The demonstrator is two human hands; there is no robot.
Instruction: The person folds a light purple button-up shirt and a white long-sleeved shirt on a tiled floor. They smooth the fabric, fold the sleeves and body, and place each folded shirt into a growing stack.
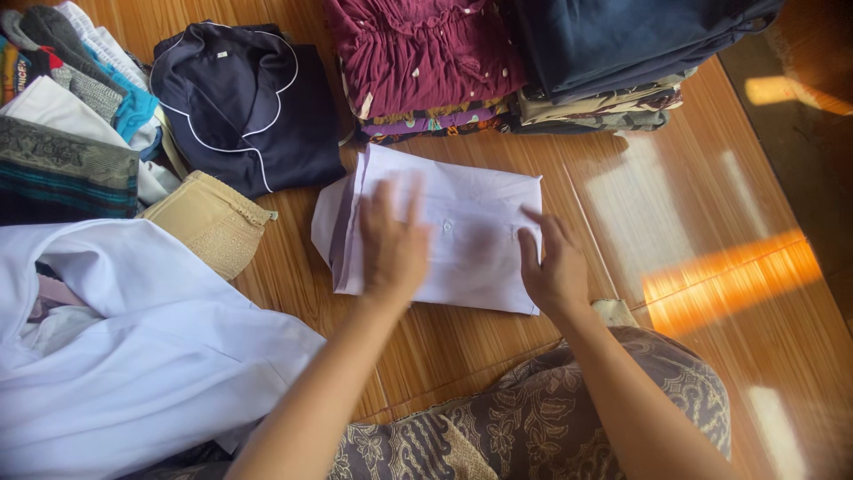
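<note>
A wooden floor (pixel 711 231) of fine, straight grain is seen beneath everything, streaked with patches of sunlight at the right. A large, loose heap of white cloth (pixel 133 356), smooth and rumpled, is spread at the lower left. Stacks of folded garments are ranged along the top: a maroon dotted pile (pixel 418 53), a dark blue pile (pixel 613 36) and a navy top with white piping (pixel 244 102). A beige lace-edged piece (pixel 209 222) is laid beside the white heap. The folded white shirt (pixel 471 231), a flat rectangle with a small button on its front and a collar turned out at its left end, is placed on the floor in the middle, just below the maroon pile. The left hand (pixel 391 244), blurred, is laid flat and spread on the shirt's left half; the right hand (pixel 553 262) is pressed open-fingered on its right edge. Nothing is gripped by either.
</note>
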